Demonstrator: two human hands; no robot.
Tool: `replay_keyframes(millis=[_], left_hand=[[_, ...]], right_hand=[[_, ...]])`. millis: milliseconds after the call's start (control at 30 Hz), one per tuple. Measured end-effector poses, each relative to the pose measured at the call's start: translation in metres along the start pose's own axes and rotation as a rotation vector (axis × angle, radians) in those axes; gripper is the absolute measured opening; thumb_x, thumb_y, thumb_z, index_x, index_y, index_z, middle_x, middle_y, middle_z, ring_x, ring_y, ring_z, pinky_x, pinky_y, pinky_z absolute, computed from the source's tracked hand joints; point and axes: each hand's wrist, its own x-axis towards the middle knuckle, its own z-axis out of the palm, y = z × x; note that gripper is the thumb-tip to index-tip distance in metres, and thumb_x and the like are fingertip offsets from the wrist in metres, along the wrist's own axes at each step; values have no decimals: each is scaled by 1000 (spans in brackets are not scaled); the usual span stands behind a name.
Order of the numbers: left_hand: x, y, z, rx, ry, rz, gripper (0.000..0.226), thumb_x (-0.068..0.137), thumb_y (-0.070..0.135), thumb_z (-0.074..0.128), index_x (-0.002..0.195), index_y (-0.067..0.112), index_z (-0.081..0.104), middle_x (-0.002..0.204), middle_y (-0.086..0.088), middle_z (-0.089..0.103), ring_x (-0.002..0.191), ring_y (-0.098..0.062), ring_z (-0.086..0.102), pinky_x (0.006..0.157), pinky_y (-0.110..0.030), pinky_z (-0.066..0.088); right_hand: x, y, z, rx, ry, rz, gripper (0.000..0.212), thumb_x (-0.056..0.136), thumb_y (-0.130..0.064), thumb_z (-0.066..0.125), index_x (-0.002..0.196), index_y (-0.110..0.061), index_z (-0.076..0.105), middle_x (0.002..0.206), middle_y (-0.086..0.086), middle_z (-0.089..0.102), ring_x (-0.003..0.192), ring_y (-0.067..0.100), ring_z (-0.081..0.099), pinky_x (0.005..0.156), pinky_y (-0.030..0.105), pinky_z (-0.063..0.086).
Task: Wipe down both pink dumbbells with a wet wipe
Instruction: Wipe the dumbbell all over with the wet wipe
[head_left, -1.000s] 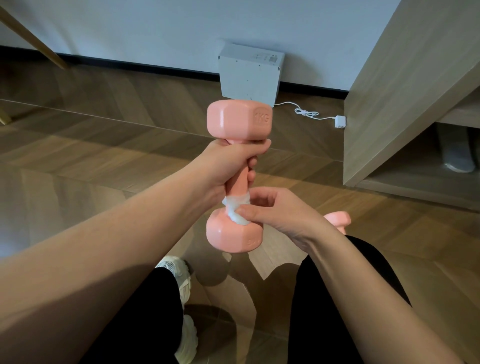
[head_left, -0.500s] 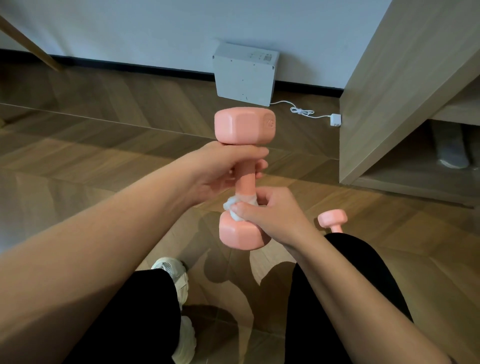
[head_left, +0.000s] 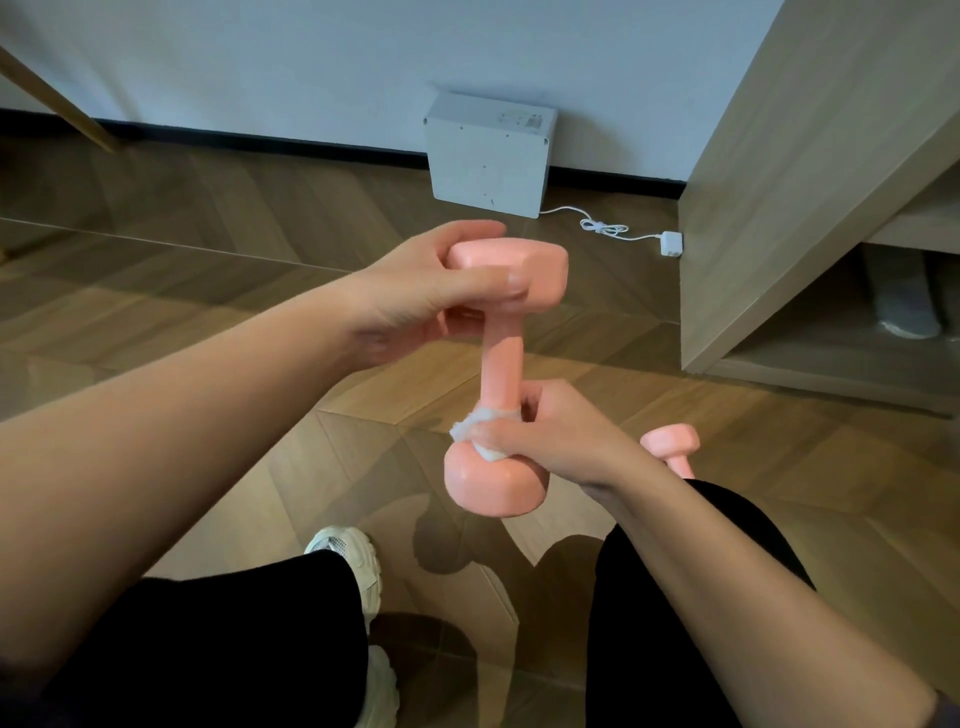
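A pink dumbbell (head_left: 502, 364) is held upright in the air above the wooden floor (head_left: 208, 260). Its upper head is gripped by the left hand (head_left: 415, 296), the thumb laid across the front. A white wet wipe (head_left: 480, 431) is pinched by the right hand (head_left: 550, 431) and wrapped round the bottom of the handle, just above the lower head. A second pink dumbbell (head_left: 670, 441) is seen behind the right wrist, apparently standing on the floor, its lower part hidden
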Motion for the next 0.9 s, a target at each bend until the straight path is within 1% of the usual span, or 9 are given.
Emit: replay_keyframes(millis=[67,167,267,367,533,667,767,833,900], left_hand=[[6,-3,-1,37,60,33,78,65,24,75,137,16,47,115,-3,61,85,-11,72,71,-29,59],[12,-11,-9,108,150,81,71,65,31,77,131,20,53,113,-3,62,83,-11,73,66,-28,59],[16,-25,-19,285,165,84,64,68,40,75,126,25,51,113,-2,61,85,-16,73,67,-34,62],[17,-38,-30,349,100,13,69,65,49,73,124,26,46,113,-1,61,86,-23,72,71,-39,62],[10,-56,-41,539,-41,104,79,56,55,76,126,52,41,116,11,54,96,-9,63,74,-25,57],[5,-75,-42,478,38,130,66,56,43,79,114,49,48,104,23,55,93,-8,62,69,-26,57],[1,-84,-41,493,89,166,65,58,37,79,114,48,48,107,20,54,94,-8,60,68,-25,55],[-2,-88,-40,496,102,174,67,54,39,77,113,49,48,109,15,55,95,-10,60,71,-26,56],[-5,-90,-39,485,116,183,67,53,37,76,113,48,49,107,14,56,93,-9,59,71,-25,56]], right_hand=[[9,-2,-2,-73,75,38,4,79,-16,75,82,-19,74,81,-7,74,74,4,67,60,16,51],[23,-4,-8,-356,177,30,13,78,-24,75,85,-14,71,87,1,73,85,19,67,78,32,50],[35,-2,-13,-681,189,38,22,84,-36,66,87,-14,66,88,2,71,91,25,61,100,40,31],[42,5,-16,-852,135,66,30,85,-43,63,86,-13,66,88,2,70,89,24,60,91,37,31],[48,18,-17,-971,60,69,34,82,-45,65,88,-11,67,80,2,67,82,23,60,79,34,35],[52,21,-19,-981,-75,75,31,74,-53,71,73,-28,54,70,-11,58,68,9,51,83,35,36],[50,18,-35,-768,-305,158,30,74,-55,73,93,-36,60,91,-16,65,83,4,62,73,24,46],[49,19,-45,-696,-359,191,39,77,-49,73,113,-39,62,110,-17,65,98,3,62,82,26,53],[52,25,-51,-739,-349,199,44,79,-43,73,121,-35,61,123,-11,62,107,9,60,92,35,53]])
